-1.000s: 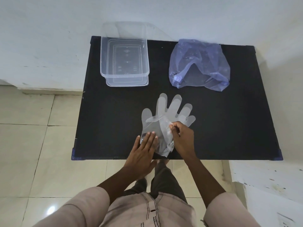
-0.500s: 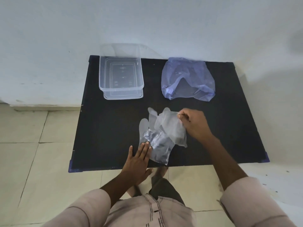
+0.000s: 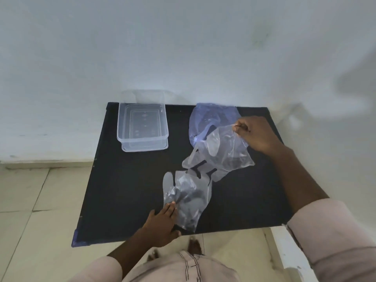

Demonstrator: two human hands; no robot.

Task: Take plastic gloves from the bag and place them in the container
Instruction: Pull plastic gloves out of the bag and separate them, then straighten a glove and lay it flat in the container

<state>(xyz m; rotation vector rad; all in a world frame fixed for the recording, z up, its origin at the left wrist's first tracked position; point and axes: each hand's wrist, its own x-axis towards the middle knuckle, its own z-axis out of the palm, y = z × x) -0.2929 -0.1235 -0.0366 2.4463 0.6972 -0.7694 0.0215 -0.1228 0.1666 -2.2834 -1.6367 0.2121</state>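
A clear plastic glove hangs lifted over the black table, pinched at its cuff by my right hand. More clear gloves lie flat near the table's front edge, with the fingers of my left hand pressing down on their left side. A bluish plastic bag lies at the back right, partly behind the lifted glove. At the back left stands the clear rectangular container, with nothing in it, resting on what looks like its lid.
The table stands against a white wall. Tiled floor lies to the left and in front. A white ledge sits at the front right, beside my right sleeve.
My right hand has peeled one glove off the pile and drawn it up and back to the right, toward the bag. My left hand stays pressed on the remaining gloves.
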